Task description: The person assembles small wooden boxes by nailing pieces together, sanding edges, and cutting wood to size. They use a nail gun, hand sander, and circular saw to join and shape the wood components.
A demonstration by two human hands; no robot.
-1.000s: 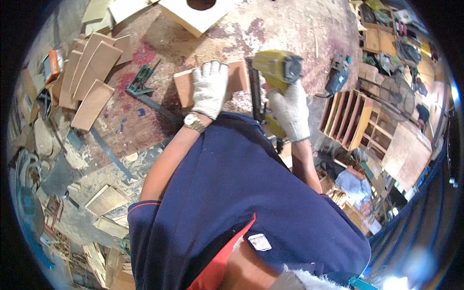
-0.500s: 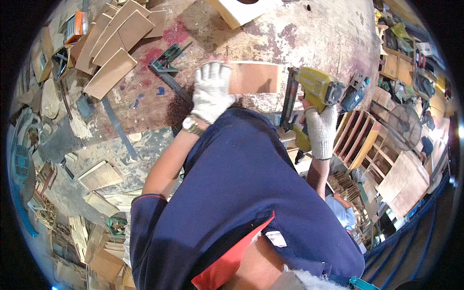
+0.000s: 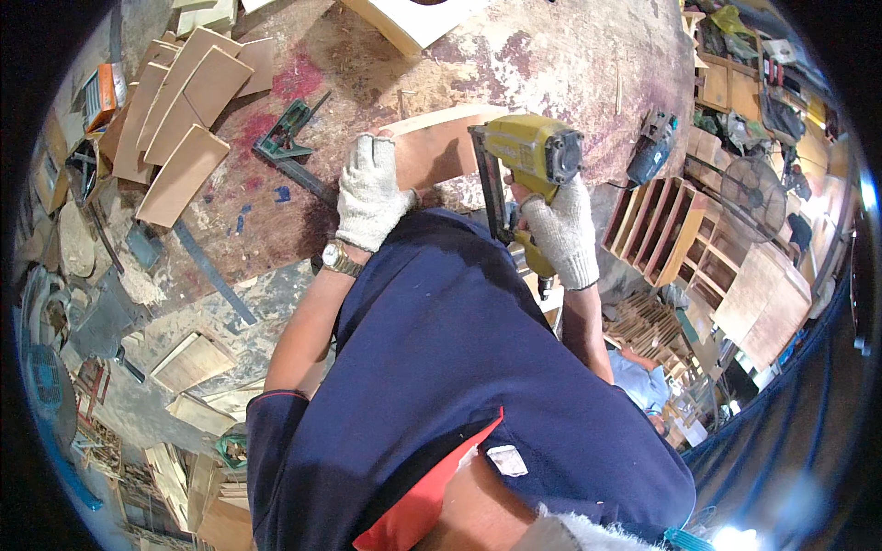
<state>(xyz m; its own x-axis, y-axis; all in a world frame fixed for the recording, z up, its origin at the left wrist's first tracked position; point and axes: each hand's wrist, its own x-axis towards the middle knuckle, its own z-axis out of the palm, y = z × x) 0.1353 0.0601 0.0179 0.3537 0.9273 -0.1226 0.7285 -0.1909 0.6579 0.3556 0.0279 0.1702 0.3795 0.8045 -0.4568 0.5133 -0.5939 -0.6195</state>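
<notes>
My left hand [image 3: 370,197], in a white knit glove and with a wristwatch above it, grips the left end of a curved wooden board [image 3: 430,158]. The board is tilted up, so its pale curved upper edge shows above its brown face. In my gloved right hand [image 3: 562,234] is a yellow nail gun [image 3: 525,151], its handle wrapped by the fingers. The gun's dark magazine stands beside the board's right end, and its head covers that corner. Whether the nose touches the wood is hidden.
A green-and-black square tool [image 3: 287,138] lies left of my left hand, and curved boards [image 3: 193,96] are piled beyond it. A white-faced wooden piece [image 3: 413,26] sits at the far side. At right are a blue power tool [image 3: 650,151], a fan [image 3: 755,188] and another person [image 3: 638,378].
The board has gone from lying flat to tilted up, with my left hand now gripping its end. My right hand has brought the nail gun leftward to the board's right end.
</notes>
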